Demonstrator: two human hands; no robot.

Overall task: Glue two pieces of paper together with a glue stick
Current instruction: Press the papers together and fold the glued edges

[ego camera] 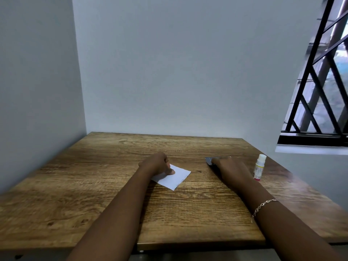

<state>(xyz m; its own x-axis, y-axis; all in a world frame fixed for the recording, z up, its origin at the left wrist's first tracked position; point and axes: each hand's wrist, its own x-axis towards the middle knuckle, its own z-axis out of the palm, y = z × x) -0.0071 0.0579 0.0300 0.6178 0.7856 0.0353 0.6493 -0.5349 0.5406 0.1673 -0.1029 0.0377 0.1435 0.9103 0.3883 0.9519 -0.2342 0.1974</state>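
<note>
A small white paper (177,178) lies on the wooden table (113,185), slightly left of centre. My left hand (157,162) sits on its far left corner with fingers curled and the thumb down on the sheet, pinching it. A dark grey paper (208,160) lies further right, mostly hidden under my right hand (230,167), which rests flat on it with fingers stretched forward. A capped glue stick (259,167), white with a pink base, stands upright just right of my right hand, apart from it.
The table stands in a corner, with pale walls close behind and on the left. A window with black bars (320,91) is on the right wall above the table's right edge. A thin bracelet (263,206) is on my right wrist.
</note>
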